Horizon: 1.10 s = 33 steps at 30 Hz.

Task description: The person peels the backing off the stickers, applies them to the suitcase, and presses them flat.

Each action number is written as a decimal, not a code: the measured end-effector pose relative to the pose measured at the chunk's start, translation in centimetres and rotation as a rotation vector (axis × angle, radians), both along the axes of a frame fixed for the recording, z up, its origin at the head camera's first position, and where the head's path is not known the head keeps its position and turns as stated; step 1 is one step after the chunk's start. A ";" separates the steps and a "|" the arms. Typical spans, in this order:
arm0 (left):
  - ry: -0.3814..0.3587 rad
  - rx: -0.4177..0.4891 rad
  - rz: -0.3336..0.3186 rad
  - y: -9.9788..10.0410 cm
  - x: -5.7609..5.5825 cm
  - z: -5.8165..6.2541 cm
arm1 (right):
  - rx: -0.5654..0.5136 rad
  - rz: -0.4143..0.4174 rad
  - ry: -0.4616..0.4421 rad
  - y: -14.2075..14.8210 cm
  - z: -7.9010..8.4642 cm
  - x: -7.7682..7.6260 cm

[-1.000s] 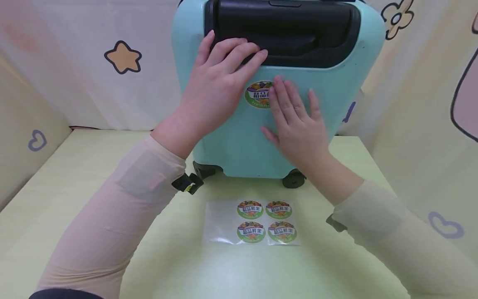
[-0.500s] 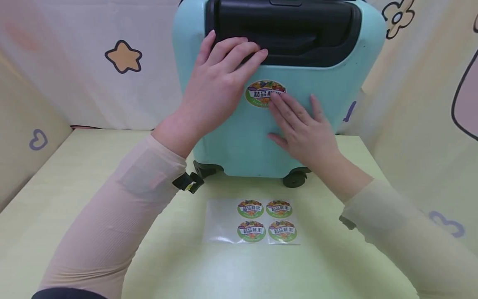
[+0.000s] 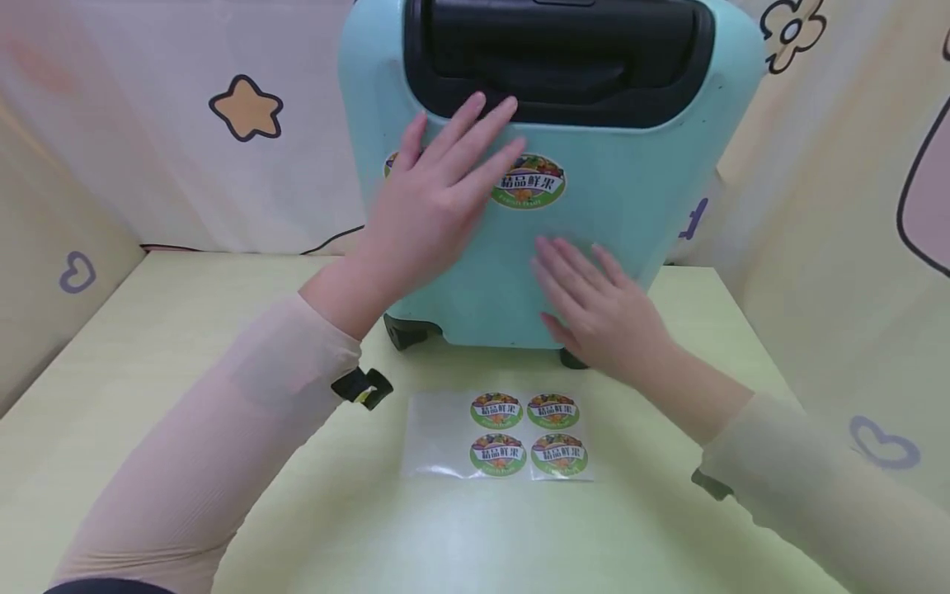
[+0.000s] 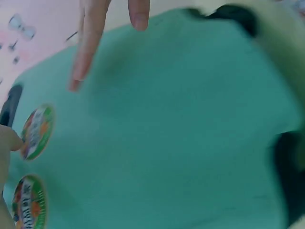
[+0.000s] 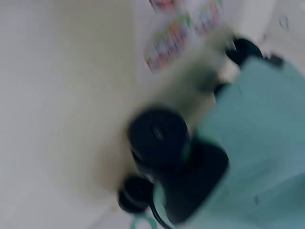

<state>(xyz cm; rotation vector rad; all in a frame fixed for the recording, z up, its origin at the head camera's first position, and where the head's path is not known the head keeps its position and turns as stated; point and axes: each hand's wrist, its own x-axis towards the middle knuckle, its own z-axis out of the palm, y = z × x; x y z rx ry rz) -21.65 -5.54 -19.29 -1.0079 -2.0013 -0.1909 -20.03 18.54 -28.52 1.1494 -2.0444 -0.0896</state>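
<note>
A light-blue suitcase (image 3: 475, 289) with a black front panel (image 3: 557, 66) stands upright on the table. On its front is an oval fruit sticker (image 3: 533, 183), its left edge close behind the left hand's fingers. A second sticker peeks out left of that hand, mostly covered; the left wrist view has two stickers, one lower sticker (image 4: 29, 202) among them. My left hand (image 3: 430, 198) lies over the suitcase front with fingers spread and straight, holding nothing. Lower right, my right hand (image 3: 601, 313) has extended fingers before the suitcase; whether they touch it I cannot tell.
A clear sticker sheet (image 3: 438, 433) with several oval fruit stickers lies on the pale table (image 3: 356, 520) in front of the suitcase. Black wheels (image 5: 159, 136) sit under the suitcase. Patterned cloth (image 3: 148, 148) hangs behind and at both sides.
My right hand has slid down off the sticker, leaving it largely uncovered. My left hand has moved down slightly from the black panel, its fingers straightening, and a second sticker's edge now shows.
</note>
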 end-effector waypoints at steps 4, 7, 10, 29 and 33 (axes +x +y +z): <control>-0.134 -0.026 -0.147 -0.8 1.5 -3.4 | 0.080 0.108 -0.199 -0.7 -2.9 1.9; -0.311 -0.091 -0.171 -1.6 3.1 -6.2 | 0.131 0.081 -0.377 -1.0 -4.6 3.5; -0.469 -0.143 -0.154 -2.5 4.5 -8.8 | 0.162 0.032 -0.509 -1.3 -5.8 4.9; -1.882 0.390 -0.235 -2.6 10.9 -17.8 | 0.222 -0.095 -0.796 -3.4 -10.0 7.2; -2.054 0.560 -0.203 -2.1 11.8 -18.8 | 0.188 -0.062 -0.754 -3.4 -10.4 6.8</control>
